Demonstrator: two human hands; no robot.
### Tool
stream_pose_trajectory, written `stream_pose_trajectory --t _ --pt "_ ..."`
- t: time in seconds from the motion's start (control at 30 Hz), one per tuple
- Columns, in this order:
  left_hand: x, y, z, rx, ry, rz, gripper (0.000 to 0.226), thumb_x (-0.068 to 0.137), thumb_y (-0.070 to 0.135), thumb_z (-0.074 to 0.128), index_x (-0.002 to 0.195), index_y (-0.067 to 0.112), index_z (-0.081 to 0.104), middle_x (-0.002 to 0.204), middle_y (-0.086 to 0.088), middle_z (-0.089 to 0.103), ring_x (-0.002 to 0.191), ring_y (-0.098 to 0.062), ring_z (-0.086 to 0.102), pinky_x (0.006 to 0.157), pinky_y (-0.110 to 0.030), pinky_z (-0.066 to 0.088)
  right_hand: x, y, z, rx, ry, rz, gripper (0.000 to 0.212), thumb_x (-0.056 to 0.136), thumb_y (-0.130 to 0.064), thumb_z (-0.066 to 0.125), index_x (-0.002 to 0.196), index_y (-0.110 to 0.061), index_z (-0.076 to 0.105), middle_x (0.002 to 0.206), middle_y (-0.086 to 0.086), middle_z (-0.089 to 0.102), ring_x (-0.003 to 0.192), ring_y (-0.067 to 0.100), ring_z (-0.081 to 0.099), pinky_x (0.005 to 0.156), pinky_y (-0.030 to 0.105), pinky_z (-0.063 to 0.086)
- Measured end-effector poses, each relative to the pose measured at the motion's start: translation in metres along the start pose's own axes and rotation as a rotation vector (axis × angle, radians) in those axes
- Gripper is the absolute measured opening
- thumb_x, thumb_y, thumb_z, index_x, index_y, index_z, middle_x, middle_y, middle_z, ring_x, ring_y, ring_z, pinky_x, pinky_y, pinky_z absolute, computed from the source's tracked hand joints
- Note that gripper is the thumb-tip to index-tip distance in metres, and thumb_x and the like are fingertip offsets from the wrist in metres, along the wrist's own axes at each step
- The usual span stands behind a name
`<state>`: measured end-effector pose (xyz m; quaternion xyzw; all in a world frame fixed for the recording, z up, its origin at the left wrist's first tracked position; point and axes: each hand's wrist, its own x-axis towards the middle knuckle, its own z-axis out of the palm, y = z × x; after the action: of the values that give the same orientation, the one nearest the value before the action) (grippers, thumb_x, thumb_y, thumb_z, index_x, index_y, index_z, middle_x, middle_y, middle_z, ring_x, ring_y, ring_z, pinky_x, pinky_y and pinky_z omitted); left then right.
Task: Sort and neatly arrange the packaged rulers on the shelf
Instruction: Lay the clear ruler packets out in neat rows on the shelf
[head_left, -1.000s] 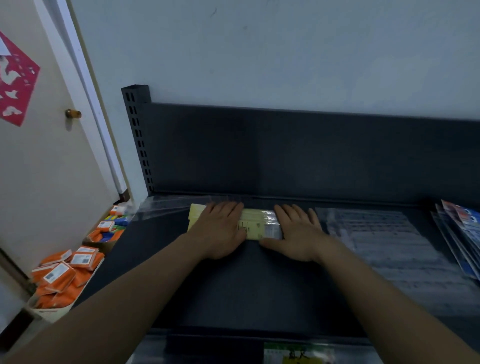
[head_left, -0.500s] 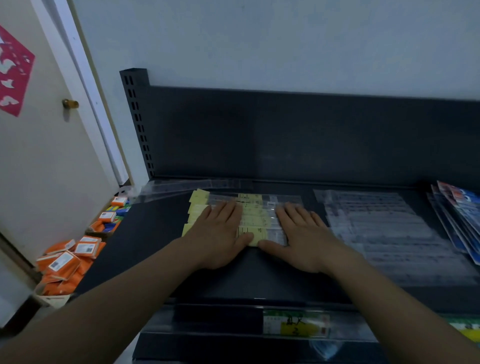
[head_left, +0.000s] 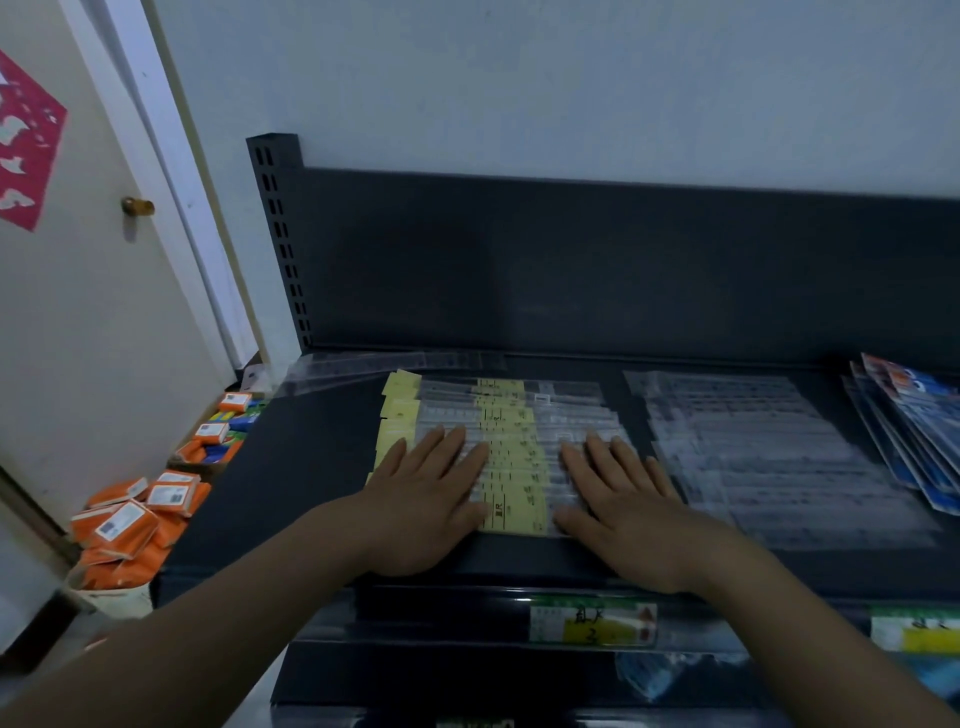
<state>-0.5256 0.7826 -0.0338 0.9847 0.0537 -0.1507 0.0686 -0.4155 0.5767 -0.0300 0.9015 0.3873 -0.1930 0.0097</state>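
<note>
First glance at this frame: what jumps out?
The left hand and right hand lie flat on a fanned row of yellow-labelled rulers in the middle of the dark shelf. To their right lies a second spread of clear ruler packs, with blue packs at the far right edge. Off the shelf, at lower left, a heap of orange boxes stands out.

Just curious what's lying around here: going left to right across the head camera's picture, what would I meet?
Orange boxes → left hand → right hand → clear ruler packs → blue packs.
</note>
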Motion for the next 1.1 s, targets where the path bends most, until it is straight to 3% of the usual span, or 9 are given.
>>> stream_pose_trajectory --t 0.33,0.43,0.57,0.67,0.77,0.83,0.97,1.03,1.1 --pt "-0.018 -0.003 0.006 0.022 -0.020 0.037 0.062 0.100 0.054 0.016 0.147 0.040 -0.021 0.155 0.005 -0.032 0.140 -0.013 -0.032 0.117 -0.038 -0.017 -0.020 -0.003 0.005 0.023 -0.037 -0.044 0.066 0.097 -0.056 0.016 0.143 -0.035 -0.026 0.149 -0.005 -0.038 0.137 0.017 -0.036 0.116 0.037 -0.017" --pt "-0.015 -0.007 -0.001 -0.026 0.056 0.025 0.069 0.095 0.062 0.020 0.150 0.037 -0.012 0.158 0.006 -0.024 0.144 -0.013 -0.025 0.120 -0.040 -0.009 -0.020 -0.001 -0.010 0.089 -0.031 -0.009 0.066 0.097 -0.056 0.017 0.146 -0.033 -0.022 0.151 -0.006 -0.033 0.139 0.015 -0.031 0.116 0.036 -0.015" --pt "0.024 -0.018 -0.030 0.015 0.298 -0.076 0.064 0.098 0.055 0.018 0.154 0.024 0.007 0.162 0.001 0.000 0.149 -0.018 -0.006 0.120 -0.046 -0.001 0.015 0.005 -0.034 0.095 0.174 0.066 0.063 0.101 -0.047 0.016 0.151 -0.019 -0.010 0.158 0.001 -0.018 0.145 0.015 -0.018 0.118 0.035 -0.011" --pt "0.051 -0.025 -0.038 0.082 0.272 -0.128 0.063 0.100 0.053 0.014 0.153 0.020 0.013 0.162 -0.001 0.009 0.149 -0.021 0.001 0.119 -0.050 0.000 0.047 0.009 -0.041 0.059 0.209 0.078 0.057 0.103 -0.038 0.015 0.152 -0.012 0.001 0.161 0.003 -0.006 0.147 0.015 -0.005 0.117 0.034 -0.006" --pt "0.061 -0.032 -0.032 0.107 0.223 -0.170 0.066 0.097 0.059 0.010 0.148 0.021 0.027 0.156 -0.001 0.027 0.143 -0.023 0.023 0.116 -0.052 0.011 0.063 0.016 -0.039 0.029 0.187 0.056 0.051 0.104 -0.033 0.016 0.148 -0.010 0.021 0.159 0.003 0.014 0.145 0.015 0.014 0.117 0.036 0.001" --pt "0.059 -0.033 -0.029 0.112 0.228 -0.188 0.065 0.096 0.059 0.011 0.144 0.021 0.033 0.152 -0.001 0.034 0.136 -0.024 0.036 0.113 -0.052 0.019 0.067 0.020 -0.037 0.007 0.156 0.058 0.049 0.104 -0.033 0.016 0.147 -0.012 0.024 0.157 0.000 0.020 0.143 0.016 0.021 0.118 0.038 0.003" --pt "0.051 -0.030 -0.029 0.126 0.246 -0.195 0.062 0.098 0.057 0.015 0.145 0.020 0.033 0.151 -0.004 0.034 0.133 -0.030 0.036 0.110 -0.047 0.027 0.077 0.027 -0.041 -0.023 0.240 0.047 0.043 0.103 -0.031 0.021 0.135 -0.010 0.041 0.147 0.006 0.039 0.131 0.022 0.037 0.110 0.034 0.020" --pt "0.049 -0.028 -0.028 0.107 0.242 -0.199 0.063 0.098 0.057 0.016 0.146 0.019 0.031 0.152 -0.005 0.030 0.135 -0.030 0.031 0.111 -0.045 0.026 0.079 0.025 -0.044 -0.014 0.246 0.032 0.047 0.103 -0.031 0.021 0.145 -0.010 0.030 0.153 0.005 0.030 0.139 0.022 0.028 0.115 0.034 0.015" --pt "0.049 -0.029 -0.026 0.073 0.250 -0.195 0.064 0.098 0.057 0.017 0.147 0.019 0.030 0.154 -0.006 0.026 0.137 -0.030 0.028 0.113 -0.044 0.024 0.080 0.024 -0.045 -0.003 0.204 0.004 0.047 0.103 -0.029 0.022 0.146 -0.012 0.029 0.152 0.007 0.033 0.136 0.025 0.032 0.114 0.033 0.018"
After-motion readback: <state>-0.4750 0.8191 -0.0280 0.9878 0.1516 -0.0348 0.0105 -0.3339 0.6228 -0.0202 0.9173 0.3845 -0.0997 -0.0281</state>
